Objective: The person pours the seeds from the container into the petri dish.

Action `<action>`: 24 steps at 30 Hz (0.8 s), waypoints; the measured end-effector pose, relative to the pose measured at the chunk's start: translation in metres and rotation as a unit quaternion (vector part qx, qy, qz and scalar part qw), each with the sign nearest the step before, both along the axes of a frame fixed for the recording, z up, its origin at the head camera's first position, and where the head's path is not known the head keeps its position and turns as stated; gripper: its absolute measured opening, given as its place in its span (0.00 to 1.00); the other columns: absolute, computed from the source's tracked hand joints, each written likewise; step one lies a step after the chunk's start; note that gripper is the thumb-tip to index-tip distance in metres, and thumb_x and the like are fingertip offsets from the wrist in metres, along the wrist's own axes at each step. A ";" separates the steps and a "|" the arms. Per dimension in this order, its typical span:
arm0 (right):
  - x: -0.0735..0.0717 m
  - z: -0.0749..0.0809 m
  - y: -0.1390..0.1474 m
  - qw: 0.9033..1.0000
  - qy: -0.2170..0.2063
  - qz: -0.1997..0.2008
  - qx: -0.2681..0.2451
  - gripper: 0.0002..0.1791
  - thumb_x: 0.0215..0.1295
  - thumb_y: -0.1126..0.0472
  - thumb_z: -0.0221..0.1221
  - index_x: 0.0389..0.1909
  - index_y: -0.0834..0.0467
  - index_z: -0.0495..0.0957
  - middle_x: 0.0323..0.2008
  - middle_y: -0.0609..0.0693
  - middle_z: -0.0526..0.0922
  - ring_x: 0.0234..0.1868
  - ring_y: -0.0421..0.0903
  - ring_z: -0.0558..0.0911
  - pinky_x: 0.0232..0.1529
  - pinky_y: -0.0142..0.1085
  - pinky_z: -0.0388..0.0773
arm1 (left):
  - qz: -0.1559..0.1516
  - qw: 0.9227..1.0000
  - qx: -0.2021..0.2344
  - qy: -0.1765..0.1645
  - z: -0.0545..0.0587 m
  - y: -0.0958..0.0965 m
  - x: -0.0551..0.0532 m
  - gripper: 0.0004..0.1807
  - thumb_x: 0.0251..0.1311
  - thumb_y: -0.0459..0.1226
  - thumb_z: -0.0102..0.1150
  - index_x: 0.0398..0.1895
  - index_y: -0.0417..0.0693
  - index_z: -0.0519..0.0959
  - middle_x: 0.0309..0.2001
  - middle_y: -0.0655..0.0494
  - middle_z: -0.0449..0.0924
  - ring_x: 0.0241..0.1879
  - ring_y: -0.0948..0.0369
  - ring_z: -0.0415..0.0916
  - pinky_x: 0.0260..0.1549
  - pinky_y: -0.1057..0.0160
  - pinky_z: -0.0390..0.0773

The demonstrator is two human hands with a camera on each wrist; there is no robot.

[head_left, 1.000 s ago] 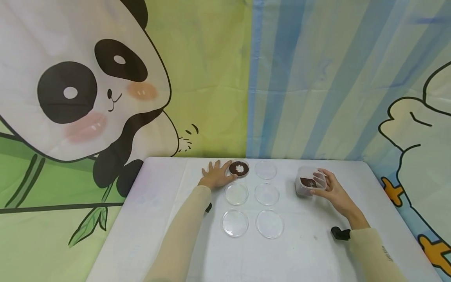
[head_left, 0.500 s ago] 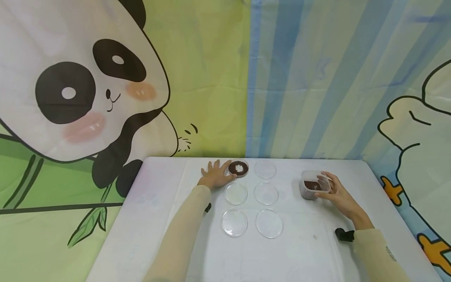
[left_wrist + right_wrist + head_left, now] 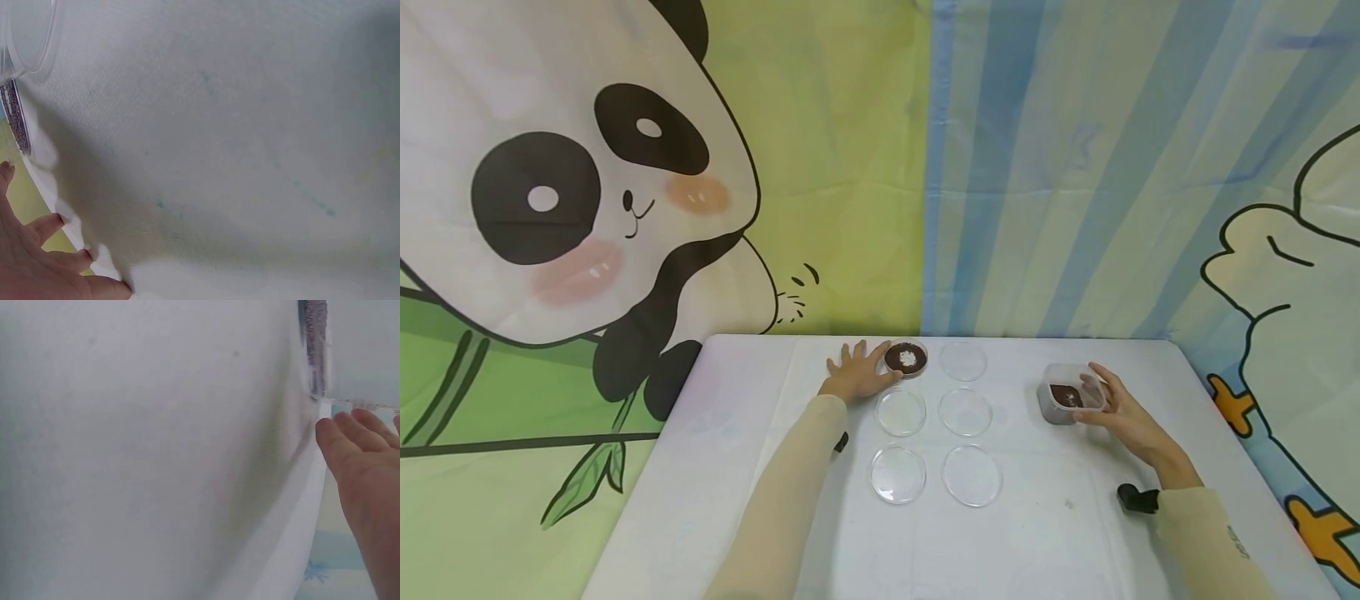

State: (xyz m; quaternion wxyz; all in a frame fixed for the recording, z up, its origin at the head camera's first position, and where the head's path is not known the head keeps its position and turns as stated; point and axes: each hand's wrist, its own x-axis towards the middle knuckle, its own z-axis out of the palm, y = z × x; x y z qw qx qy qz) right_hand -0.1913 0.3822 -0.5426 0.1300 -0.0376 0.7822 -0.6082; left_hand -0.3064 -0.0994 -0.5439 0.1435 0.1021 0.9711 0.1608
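My left hand [image 3: 859, 377] lies at the back of the table with its fingers spread. Its thumb and index finger flank the left side of a clear round dish [image 3: 895, 372] holding dark brown granules, with a white patch in the middle [image 3: 907, 358]. In the left wrist view the fingertips [image 3: 87, 255] reach down to the cloth, beside the edge of the dark-filled dish [image 3: 15, 119]. On the right, my right hand [image 3: 1123, 417] grips the right side of a clear square tub [image 3: 1054, 410], thumb at the front. Dark granules [image 3: 1063, 395] show inside the tub.
Several clear round dishes stand in two columns: a back-right one [image 3: 963, 362], middle ones [image 3: 901, 412] [image 3: 966, 412] and front ones [image 3: 898, 474] [image 3: 972, 475]. They rest on a white-covered table [image 3: 1045, 533]. A printed panda curtain [image 3: 842, 167] hangs behind.
My right hand has shifted right and slightly nearer with the tub, mostly in the first half second. The left hand and the dishes keep their places.
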 end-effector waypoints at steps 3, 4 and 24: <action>0.001 0.007 -0.003 1.000 0.007 -0.012 0.015 0.60 0.66 0.62 0.66 0.80 0.45 0.29 0.79 0.59 0.27 0.76 0.61 0.26 0.65 0.72 0.32 | 0.001 1.000 0.001 -0.003 -0.001 -0.001 -0.002 0.44 0.62 0.72 0.45 0.80 0.75 0.49 0.79 0.41 0.43 0.75 0.33 0.33 0.63 0.24 0.38; 0.001 0.009 -0.004 1.000 0.013 -0.016 0.021 0.59 0.66 0.61 0.66 0.80 0.46 0.29 0.79 0.59 0.28 0.76 0.61 0.27 0.65 0.71 0.33 | 0.001 1.000 0.000 -0.003 -0.002 -0.001 -0.002 0.44 0.62 0.72 0.45 0.80 0.76 0.49 0.79 0.41 0.43 0.75 0.33 0.33 0.63 0.24 0.38; -0.011 0.082 -0.072 0.974 0.178 -0.068 0.125 0.49 0.66 0.52 0.67 0.79 0.58 0.49 0.75 0.62 0.56 0.75 0.63 0.54 0.69 0.61 0.54 | -0.001 1.000 0.003 0.004 -0.001 0.000 0.000 0.44 0.62 0.71 0.45 0.80 0.74 0.50 0.78 0.40 0.46 0.75 0.33 0.35 0.62 0.24 0.38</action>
